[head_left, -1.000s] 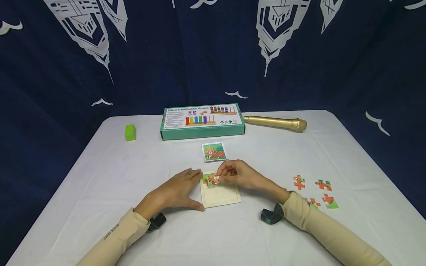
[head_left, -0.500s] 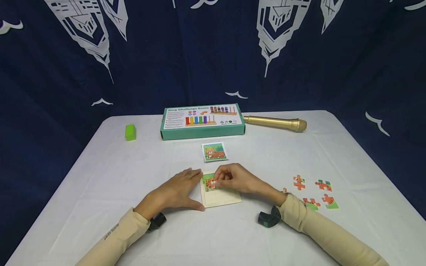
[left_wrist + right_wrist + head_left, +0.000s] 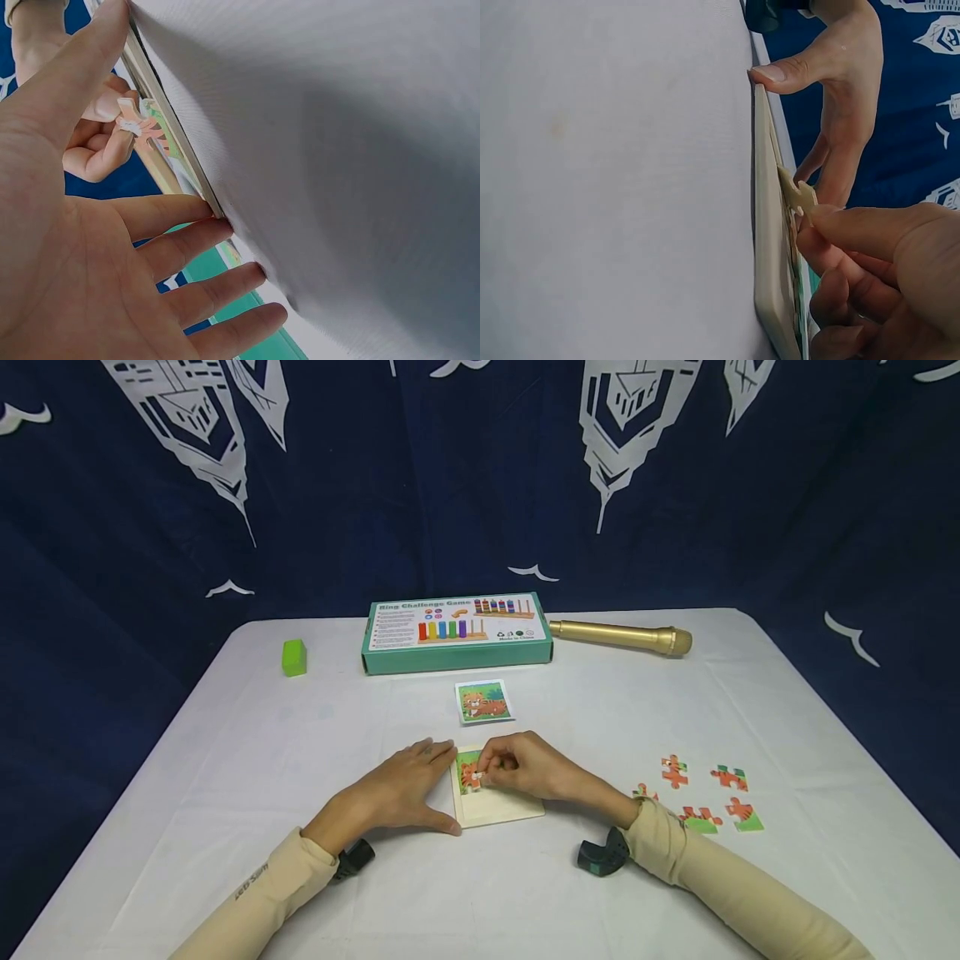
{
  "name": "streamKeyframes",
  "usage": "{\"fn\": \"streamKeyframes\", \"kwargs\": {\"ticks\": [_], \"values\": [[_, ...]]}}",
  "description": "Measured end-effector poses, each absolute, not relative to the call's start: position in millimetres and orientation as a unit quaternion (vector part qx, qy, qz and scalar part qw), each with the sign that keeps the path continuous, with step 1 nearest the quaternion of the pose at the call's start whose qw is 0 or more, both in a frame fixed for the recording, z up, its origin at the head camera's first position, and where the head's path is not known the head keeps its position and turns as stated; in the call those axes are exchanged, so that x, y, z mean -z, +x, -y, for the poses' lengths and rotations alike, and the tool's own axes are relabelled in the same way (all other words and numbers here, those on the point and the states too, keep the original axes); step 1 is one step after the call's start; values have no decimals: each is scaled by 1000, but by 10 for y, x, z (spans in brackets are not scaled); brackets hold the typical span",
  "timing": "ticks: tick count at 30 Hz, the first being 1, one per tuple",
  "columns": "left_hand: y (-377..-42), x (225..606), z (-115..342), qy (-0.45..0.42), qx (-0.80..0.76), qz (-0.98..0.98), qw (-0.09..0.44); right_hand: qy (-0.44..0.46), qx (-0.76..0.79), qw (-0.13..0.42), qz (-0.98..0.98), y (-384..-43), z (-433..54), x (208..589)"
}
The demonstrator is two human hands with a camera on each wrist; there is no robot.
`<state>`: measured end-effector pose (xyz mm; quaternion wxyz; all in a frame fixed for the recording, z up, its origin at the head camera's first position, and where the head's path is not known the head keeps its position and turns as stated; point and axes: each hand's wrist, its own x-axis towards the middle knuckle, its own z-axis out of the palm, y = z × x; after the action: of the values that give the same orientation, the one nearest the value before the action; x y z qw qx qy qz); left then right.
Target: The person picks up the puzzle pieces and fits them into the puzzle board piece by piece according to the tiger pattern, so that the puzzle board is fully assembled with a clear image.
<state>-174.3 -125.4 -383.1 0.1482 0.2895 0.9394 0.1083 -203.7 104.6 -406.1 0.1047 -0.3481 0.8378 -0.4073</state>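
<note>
Puzzle piece [image 3: 790, 193] stands tilted at the far left part of the board [image 3: 498, 810], pinched in the right hand [image 3: 528, 766]; the left hand [image 3: 401, 789], fingers spread, touches the board's left edge.

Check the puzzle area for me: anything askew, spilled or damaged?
Nothing looks spilled or broken. The puzzle piece pinched by the right hand tilts up from the wooden board rather than lying flat. The white tablecloth shows a faint yellowish mark in the right wrist view.
</note>
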Motion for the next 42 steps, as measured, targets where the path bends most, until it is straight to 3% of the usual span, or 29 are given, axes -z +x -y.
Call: {"fn": "streamKeyframes", "kwargs": {"ticks": [8, 42], "values": [[-1741, 3837, 1252, 285, -109, -940, 151, -373, 347, 71, -857, -2018, -1060, 4034], [-1744, 3837, 1256, 292, -112, -939, 146, -366, 276, 34, -888, -1973, -1029, 4020]]}}
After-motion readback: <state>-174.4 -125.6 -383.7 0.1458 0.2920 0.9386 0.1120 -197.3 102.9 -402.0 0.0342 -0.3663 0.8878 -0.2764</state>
